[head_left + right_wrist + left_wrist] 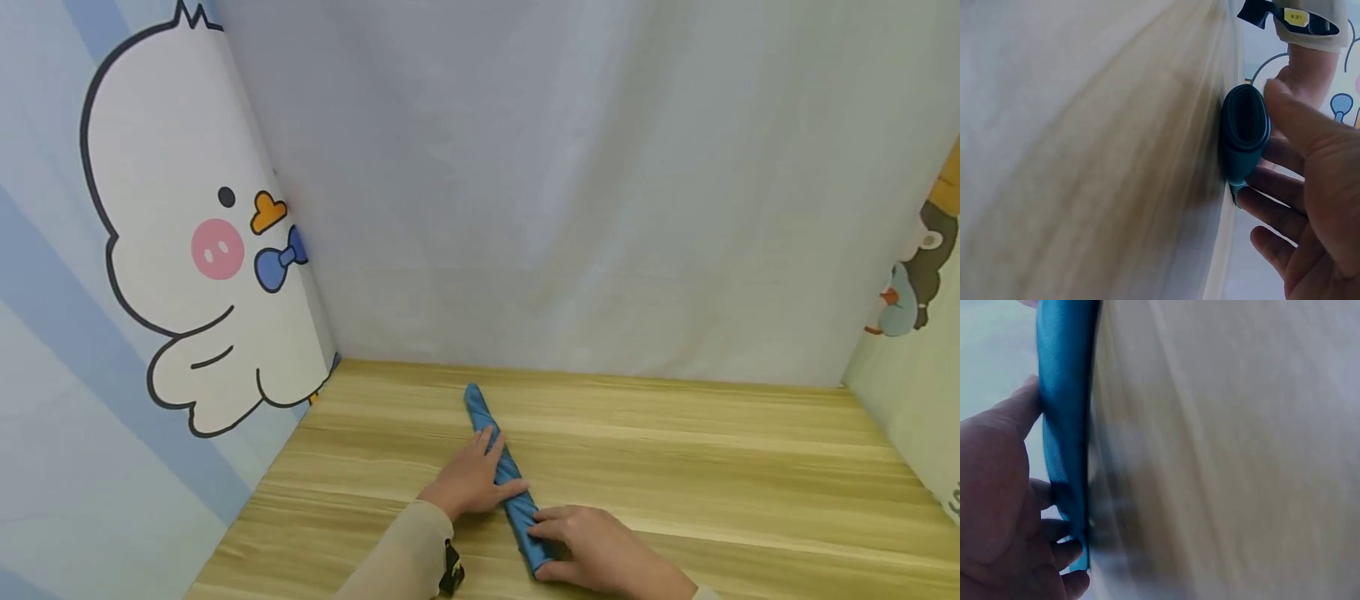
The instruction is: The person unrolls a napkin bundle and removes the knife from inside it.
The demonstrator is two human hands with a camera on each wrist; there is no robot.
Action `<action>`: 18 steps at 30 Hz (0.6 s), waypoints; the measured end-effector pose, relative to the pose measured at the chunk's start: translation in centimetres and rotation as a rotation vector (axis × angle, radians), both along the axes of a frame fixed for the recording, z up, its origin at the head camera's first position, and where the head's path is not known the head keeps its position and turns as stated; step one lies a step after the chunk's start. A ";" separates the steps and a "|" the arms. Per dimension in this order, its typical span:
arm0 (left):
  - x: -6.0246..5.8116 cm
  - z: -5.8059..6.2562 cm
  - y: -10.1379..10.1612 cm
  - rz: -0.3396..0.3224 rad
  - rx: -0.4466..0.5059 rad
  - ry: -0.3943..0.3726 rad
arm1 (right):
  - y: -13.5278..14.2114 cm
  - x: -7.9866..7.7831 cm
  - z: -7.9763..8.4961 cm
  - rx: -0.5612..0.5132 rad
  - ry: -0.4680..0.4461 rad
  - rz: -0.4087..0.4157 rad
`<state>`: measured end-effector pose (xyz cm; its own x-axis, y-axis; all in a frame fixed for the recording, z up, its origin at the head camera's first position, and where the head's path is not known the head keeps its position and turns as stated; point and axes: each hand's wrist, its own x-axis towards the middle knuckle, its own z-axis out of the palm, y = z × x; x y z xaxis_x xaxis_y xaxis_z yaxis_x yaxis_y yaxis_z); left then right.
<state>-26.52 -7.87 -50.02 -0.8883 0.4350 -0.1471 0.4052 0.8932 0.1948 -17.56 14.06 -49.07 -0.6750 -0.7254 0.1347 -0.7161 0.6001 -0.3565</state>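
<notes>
A rolled blue cloth point(513, 479) lies slantwise on the wooden table, long and slim, with a narrower far end. My left hand point(468, 479) rests on its middle from the left, fingers spread and the thumb touching it lower down. At the near end, my right hand point(600, 550) touches the cloth from the right with its fingers and thumb. The right wrist view shows the layered, coiled end of the cloth point(1246, 125) beside the right thumb. Along the cloth point(1066, 394) in the left wrist view, the left fingers lie loosely bent against its side.
The wooden table point(712, 467) extends to both sides of the cloth. A pale curtain point(562, 183) hangs at its back edge. Printed cartoon panels stand left, with a white bird point(172, 167), and right. A black strap point(452, 571) sits at the left sleeve.
</notes>
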 end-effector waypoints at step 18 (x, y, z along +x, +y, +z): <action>-1.9 1.1 -2.2 -0.072 -0.049 0.060 | -0.6 -2.3 -1.3 0.022 -0.038 0.002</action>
<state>-28.46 -10.06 -48.88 -0.8627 0.4918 -0.1176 0.4785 0.8692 0.1248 -19.87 13.50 -50.33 -0.6780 -0.7292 0.0926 -0.7033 0.6068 -0.3704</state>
